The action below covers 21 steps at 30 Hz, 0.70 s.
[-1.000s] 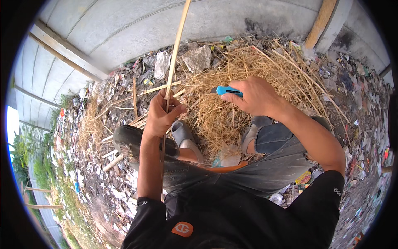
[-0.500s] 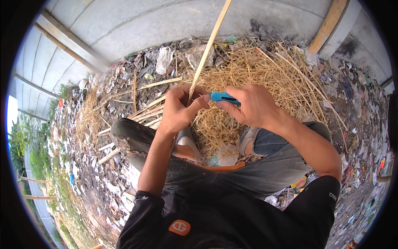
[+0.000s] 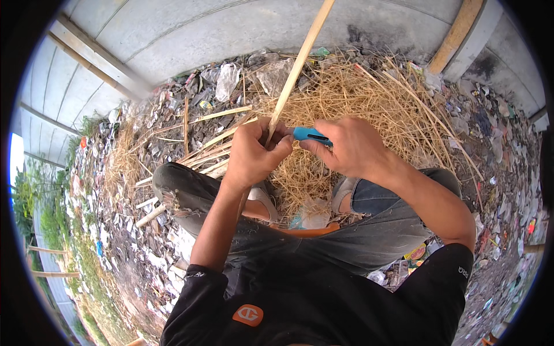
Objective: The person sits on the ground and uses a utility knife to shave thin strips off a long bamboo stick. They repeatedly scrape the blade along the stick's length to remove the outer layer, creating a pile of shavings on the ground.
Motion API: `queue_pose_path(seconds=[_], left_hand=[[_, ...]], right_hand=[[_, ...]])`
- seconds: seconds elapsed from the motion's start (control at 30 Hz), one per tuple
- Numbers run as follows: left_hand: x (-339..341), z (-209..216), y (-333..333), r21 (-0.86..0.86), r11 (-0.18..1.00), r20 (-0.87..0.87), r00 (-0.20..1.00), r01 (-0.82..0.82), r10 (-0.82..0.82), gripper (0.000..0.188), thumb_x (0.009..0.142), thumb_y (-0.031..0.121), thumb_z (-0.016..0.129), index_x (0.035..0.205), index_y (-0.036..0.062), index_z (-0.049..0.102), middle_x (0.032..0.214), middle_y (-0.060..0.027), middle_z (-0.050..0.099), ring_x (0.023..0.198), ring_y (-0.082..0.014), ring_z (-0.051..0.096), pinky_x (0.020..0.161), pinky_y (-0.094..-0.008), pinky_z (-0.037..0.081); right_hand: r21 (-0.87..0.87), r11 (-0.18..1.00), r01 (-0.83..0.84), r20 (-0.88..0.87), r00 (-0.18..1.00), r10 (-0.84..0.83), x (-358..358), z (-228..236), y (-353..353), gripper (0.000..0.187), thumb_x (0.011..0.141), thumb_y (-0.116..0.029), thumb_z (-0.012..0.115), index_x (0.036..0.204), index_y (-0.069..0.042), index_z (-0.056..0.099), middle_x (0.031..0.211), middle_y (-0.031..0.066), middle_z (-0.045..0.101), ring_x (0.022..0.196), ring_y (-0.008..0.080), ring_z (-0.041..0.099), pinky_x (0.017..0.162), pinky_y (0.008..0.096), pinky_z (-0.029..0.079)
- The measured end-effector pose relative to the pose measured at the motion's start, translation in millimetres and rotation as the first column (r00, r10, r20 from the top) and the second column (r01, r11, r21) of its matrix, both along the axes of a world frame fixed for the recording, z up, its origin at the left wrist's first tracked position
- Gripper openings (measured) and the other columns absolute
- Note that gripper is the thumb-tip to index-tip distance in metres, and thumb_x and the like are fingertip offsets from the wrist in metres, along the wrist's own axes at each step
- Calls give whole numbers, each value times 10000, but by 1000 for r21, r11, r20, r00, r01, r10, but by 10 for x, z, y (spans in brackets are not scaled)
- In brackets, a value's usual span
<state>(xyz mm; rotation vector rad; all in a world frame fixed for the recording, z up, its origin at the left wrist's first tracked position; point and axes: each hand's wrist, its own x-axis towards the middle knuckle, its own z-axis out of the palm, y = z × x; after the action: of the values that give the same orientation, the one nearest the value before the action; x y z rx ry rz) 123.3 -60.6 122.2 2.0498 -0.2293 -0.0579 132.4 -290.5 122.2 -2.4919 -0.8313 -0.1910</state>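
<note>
A long pale bamboo strip (image 3: 300, 63) slants up from my left hand (image 3: 255, 151) past the top of the picture. My left fingers are wrapped round its lower part, and the thumb points right. My right hand (image 3: 353, 145) is closed round a blue utility knife (image 3: 310, 135) with a dark slot in its side. The knife's front end points left, close to my left fingers and the strip. Its blade is mostly hidden there, so I cannot tell whether it touches the strip. Both hands are above a heap of thin shavings (image 3: 340, 95) between my knees.
Several cut strips (image 3: 216, 140) lie left of the heap, by my left knee. Scattered litter (image 3: 133, 230) covers the ground on both sides. A grey panel wall (image 3: 242, 29) stands ahead, with a bamboo pole (image 3: 456, 37) against it at right. Something orange (image 3: 311, 232) is beneath my legs.
The strip's top end has swung a little to the right. My left hand has shifted slightly right, its thumb lower. The knife and my right hand are nearly where they were.
</note>
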Motion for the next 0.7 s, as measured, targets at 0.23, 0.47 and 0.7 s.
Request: queue_pose_path(seconds=[0.23, 0.47, 0.7], left_hand=[[3, -80, -61, 241, 970, 266, 963, -38, -28, 170, 841, 119, 717, 846, -40, 656, 630, -113, 612, 550, -148, 557, 556, -351, 457], [193, -155, 500, 157, 968, 200, 966, -196, 163, 193, 928, 158, 687, 915, -33, 711, 624, -121, 648, 537, -167, 612, 526, -336, 460], [-13, 16, 289, -145, 989, 33, 999, 28, -24, 294, 950, 257, 786, 991, -28, 728, 656, 8, 634, 587, -40, 563, 525, -241, 422]], right_hand=[[-22, 999, 42, -94, 995, -44, -81, -15, 69, 418, 981, -434, 658, 856, -35, 665, 601, 178, 644, 573, 388, 671, 536, 483, 510], [5, 999, 40, -160, 986, -39, -122, 160, 52, 461, 1006, -437, 609, 829, -14, 665, 587, 189, 627, 558, 391, 658, 532, 489, 500], [122, 993, 2, -202, 979, 23, -64, 78, 96, 418, 1011, -390, 610, 870, 3, 631, 615, 175, 612, 566, 337, 644, 553, 452, 499]])
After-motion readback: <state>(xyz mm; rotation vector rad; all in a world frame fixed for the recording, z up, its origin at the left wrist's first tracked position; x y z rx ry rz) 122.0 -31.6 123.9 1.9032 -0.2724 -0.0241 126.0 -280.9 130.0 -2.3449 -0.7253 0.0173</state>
